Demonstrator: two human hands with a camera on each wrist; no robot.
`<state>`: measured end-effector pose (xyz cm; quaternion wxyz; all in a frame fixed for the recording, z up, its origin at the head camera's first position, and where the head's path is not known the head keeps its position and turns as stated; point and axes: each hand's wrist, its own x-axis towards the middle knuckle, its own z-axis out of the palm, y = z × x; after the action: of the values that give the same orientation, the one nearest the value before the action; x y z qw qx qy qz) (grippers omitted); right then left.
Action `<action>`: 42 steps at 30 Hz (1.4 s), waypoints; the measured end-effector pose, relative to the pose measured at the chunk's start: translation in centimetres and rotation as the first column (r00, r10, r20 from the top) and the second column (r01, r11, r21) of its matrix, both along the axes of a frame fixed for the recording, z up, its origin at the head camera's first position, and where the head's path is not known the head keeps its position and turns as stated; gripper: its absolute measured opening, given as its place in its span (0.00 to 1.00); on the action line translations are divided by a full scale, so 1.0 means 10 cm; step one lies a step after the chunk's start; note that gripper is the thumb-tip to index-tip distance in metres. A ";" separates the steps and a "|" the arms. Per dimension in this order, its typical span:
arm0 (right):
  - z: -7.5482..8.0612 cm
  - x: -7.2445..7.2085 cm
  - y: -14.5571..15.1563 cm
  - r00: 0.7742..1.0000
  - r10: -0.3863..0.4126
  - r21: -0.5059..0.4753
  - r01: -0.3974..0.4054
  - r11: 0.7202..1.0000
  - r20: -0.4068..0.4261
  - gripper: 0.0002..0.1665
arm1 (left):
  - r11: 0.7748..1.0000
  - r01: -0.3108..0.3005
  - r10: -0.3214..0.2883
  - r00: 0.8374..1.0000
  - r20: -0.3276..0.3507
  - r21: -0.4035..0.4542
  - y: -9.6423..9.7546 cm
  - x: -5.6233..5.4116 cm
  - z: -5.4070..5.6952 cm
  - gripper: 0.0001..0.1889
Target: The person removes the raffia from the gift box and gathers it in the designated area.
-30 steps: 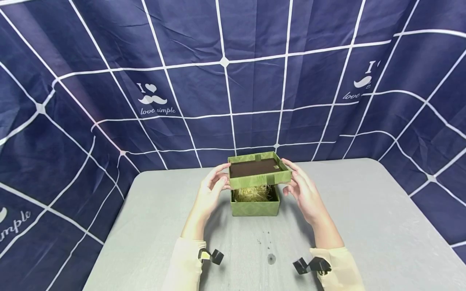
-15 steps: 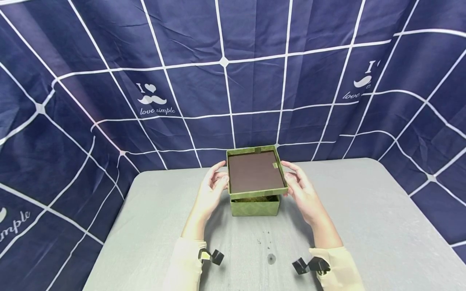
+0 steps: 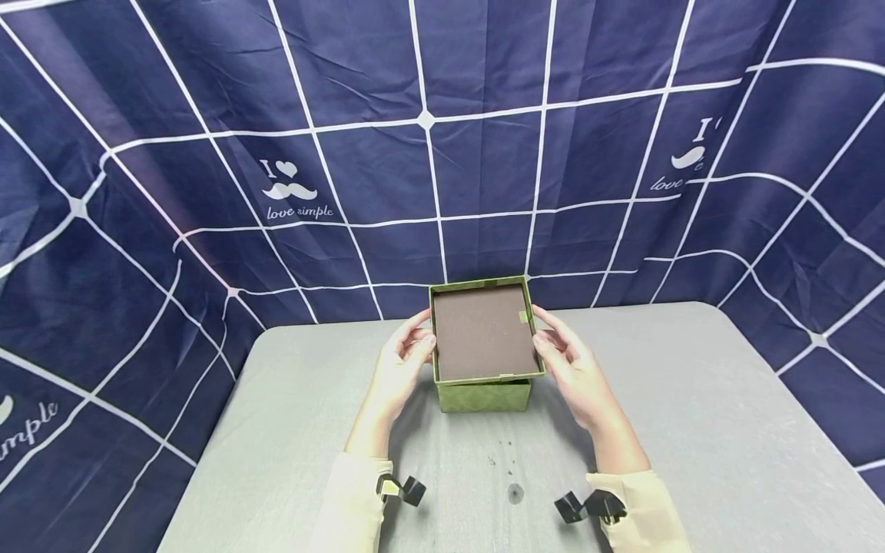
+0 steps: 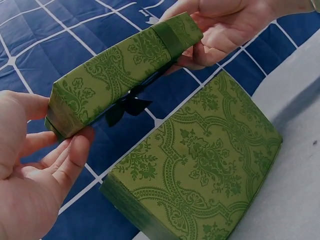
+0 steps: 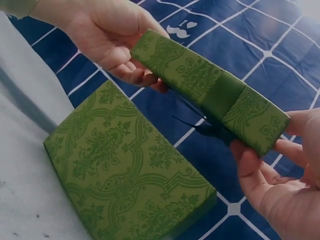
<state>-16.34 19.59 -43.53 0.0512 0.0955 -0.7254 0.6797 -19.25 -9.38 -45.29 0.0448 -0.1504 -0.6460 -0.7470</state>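
Note:
Both hands hold a green patterned box lid (image 3: 484, 330) in the air, its brown inner face turned toward the head camera. My left hand (image 3: 396, 376) pinches its left side between thumb and fingers. On the opposite side, my right hand (image 3: 581, 376) grips the edge the same way. A dark green ribbon bow (image 4: 127, 107) hangs on the lid's outer face in the left wrist view. Below and partly behind the lid stands the matching green box base (image 3: 484, 397), apart from it in both wrist views. The lid hides the inside of the base from the head view.
The base stands on a light grey table (image 3: 311, 399) with small dark spots near its front middle. A navy curtain (image 3: 373, 177) with white grid lines surrounds the table at the back and sides. Black camera mounts (image 3: 401, 488) sit on both wrists.
The lid has tilted up so its brown inner face shows more fully, and its front edge has dropped over the base, covering the straw seen earlier. Both hands have kept their hold on it.

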 end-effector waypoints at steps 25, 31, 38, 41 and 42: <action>0.03 0.07 -0.08 0.990 -0.084 0.104 0.073 0.992 0.112 0.30 | 0.996 -0.047 0.055 0.992 0.110 -0.075 0.04 0.06 0.01 0.26; 0.10 0.04 -0.08 0.987 -0.095 0.117 0.080 0.990 0.130 0.31 | 0.984 -0.066 0.077 0.995 0.058 -0.168 0.04 0.01 0.17 0.26; 0.21 -0.04 -0.03 0.993 -0.030 0.117 0.016 0.993 0.117 0.32 | 0.983 -0.037 0.041 0.999 0.022 -0.178 -0.01 -0.05 0.26 0.26; 0.23 -0.07 -0.03 0.993 0.033 0.110 -0.045 0.993 0.109 0.32 | 0.987 -0.023 0.026 0.999 0.018 -0.160 -0.08 -0.05 0.25 0.27; 0.23 -0.07 -0.03 0.993 0.052 0.106 -0.063 0.992 0.108 0.32 | 0.987 -0.020 0.023 1.000 0.019 -0.158 -0.11 -0.04 0.25 0.27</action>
<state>-17.05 19.29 -41.22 -0.0119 0.0832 -0.7601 0.6443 -19.69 -10.50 -42.81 0.0341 -0.1388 -0.7052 -0.6944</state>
